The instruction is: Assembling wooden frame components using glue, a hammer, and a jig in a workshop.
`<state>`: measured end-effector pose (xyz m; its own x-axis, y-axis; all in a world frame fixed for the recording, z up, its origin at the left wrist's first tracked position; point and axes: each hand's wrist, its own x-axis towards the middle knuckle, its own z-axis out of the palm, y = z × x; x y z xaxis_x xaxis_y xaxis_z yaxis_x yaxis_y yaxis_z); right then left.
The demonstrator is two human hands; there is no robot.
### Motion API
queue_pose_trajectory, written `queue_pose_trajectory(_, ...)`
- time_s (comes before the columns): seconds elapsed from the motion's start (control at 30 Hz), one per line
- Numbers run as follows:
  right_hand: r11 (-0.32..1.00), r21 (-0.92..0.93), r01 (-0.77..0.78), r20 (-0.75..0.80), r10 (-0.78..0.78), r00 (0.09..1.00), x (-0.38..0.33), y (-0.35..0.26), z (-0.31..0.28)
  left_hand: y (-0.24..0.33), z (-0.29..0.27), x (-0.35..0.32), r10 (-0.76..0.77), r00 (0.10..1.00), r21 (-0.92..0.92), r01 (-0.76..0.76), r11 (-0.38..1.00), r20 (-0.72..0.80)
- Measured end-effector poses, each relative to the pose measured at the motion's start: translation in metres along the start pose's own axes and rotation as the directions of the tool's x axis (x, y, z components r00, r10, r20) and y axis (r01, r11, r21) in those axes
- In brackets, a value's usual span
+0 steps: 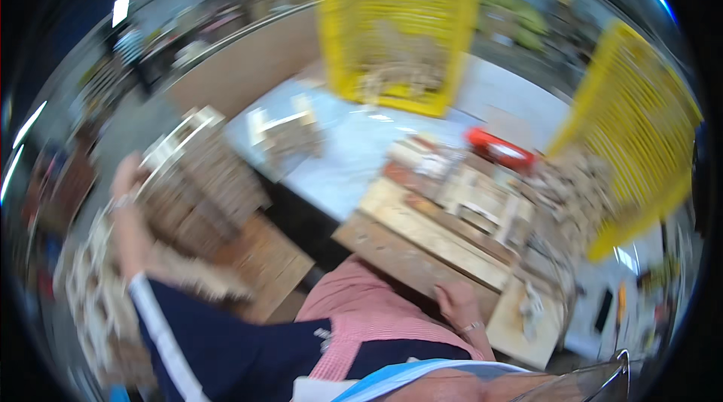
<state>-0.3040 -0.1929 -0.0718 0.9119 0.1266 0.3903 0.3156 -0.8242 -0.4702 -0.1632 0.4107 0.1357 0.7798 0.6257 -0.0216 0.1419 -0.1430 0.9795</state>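
Note:
My left arm stretches out to the left, and my left hand (129, 175) is at the outer side of a tall stack of wooden pieces (199, 184), touching or very near its pale top pieces. Blur hides how its fingers lie. Low in front of me my right hand (457, 304) is beside the near edge of a wooden work board (418, 255), its fingers curled; whatever may be in them is hidden. On the blue-white tabletop (331, 169) stands a small wooden assembly (286, 135) with pale upright ends.
A yellow crate (324, 33) holding wooden pieces stands at the back; another yellow crate (640, 123) tilts at the right, by a heap of wooden pieces (576, 184). A red tool or container (501, 150) lies behind the board. A person (132, 52) stands far left.

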Motion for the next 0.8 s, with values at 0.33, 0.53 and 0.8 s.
queue_pose_trajectory(0.33,0.995,-0.093,0.036,-0.072,-0.043,0.996,-0.006,0.005,0.007,0.115,0.251,-0.016,0.743,0.457,-0.285,-0.721,0.632,0.489)
queue_pose_trajectory(0.53,0.992,-0.11,0.065,-0.072,-0.073,0.995,-0.016,0.008,0.009,0.132,0.369,0.02,0.707,0.257,-0.415,-0.66,0.626,0.659)
queue_pose_trajectory(0.8,0.995,-0.091,0.037,-0.054,-0.042,0.998,-0.022,0.013,0.013,0.076,0.486,0.056,0.569,0.139,-0.428,-0.521,0.738,0.811)
